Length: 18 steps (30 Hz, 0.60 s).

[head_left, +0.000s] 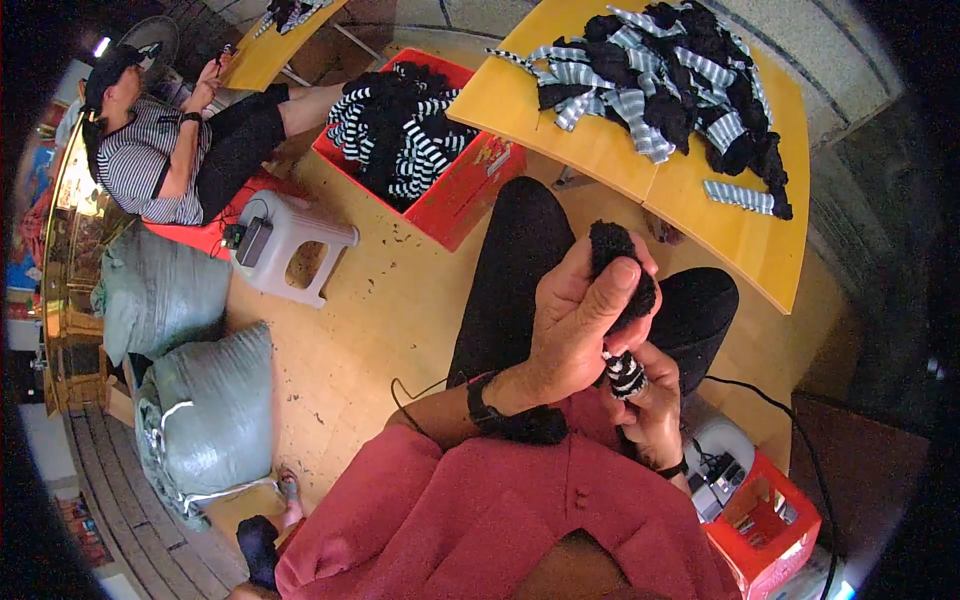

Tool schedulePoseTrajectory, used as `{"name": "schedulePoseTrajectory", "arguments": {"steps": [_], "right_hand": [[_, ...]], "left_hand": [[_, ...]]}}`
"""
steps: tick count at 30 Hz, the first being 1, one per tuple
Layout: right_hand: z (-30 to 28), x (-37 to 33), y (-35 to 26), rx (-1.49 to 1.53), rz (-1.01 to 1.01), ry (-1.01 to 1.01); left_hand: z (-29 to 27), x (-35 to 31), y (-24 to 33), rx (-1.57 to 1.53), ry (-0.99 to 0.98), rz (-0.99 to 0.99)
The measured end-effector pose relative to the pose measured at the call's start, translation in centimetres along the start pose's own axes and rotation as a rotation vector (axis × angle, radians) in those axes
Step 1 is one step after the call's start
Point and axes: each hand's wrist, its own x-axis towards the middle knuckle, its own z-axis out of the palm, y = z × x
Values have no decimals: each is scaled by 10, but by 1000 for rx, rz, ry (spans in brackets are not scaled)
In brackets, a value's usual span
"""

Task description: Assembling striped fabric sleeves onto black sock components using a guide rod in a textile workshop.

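A black sock with a black-and-white striped section (626,374) is between my hands, over my lap. My left hand (575,320) is closed around its black end, the thumb lying across the fabric. Below it, the fingers of my right hand (655,405) pinch the bunched striped section. Part of the sock is hidden inside both hands. Another dark piece of fabric (535,425) lies on my lap by the left wrist.
A yellow table (560,110) ahead carries a heap of grey-striped and black socks (650,85). Left of it stands a red crate (470,200) full of striped socks. A grey stool (290,245), stuffed sacks (210,420) and a seated person (150,150) are at left; a red box (765,520) is at right.
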Motion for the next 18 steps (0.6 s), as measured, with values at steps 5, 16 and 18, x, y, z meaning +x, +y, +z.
{"name": "schedulePoseTrajectory", "arguments": {"steps": [5,16,18], "right_hand": [[5,-3,22,-610,-354,392],[8,-5,29,-783,-467,562],[8,-5,30,-765,-485,566]], "left_hand": [[-5,12,7,128,86,54],[1,10,6,99,123,135],[3,9,2,80,145,175]]}}
